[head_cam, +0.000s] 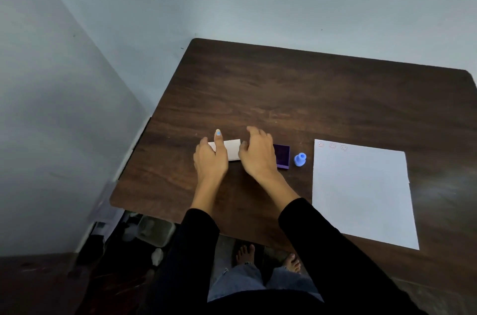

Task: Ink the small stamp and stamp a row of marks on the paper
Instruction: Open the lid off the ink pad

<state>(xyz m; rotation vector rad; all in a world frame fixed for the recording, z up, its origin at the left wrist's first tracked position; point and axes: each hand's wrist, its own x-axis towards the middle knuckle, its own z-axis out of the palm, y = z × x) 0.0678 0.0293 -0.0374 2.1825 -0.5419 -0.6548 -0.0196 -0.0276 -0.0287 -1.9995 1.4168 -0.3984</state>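
Observation:
A small blue stamp [300, 159] stands upright on the dark wooden table [296, 98], just left of a white sheet of paper [361, 193]. Three faint red smiley marks [332, 146] sit in a row along the paper's top left edge. A dark purple ink pad [282, 156] lies left of the stamp, partly hidden by my right hand [256, 153]. My left hand [210, 158] rests on a white rectangular box [231, 149], fingers spread over its left end. My right hand hovers with fingers apart between the box and the ink pad, touching the box's right end.
The table's near edge runs just under my forearms. The floor at the lower left holds a pale plastic bin [154, 232] and clutter. Light walls meet at the table's far left corner. My bare feet [268, 258] show below the edge.

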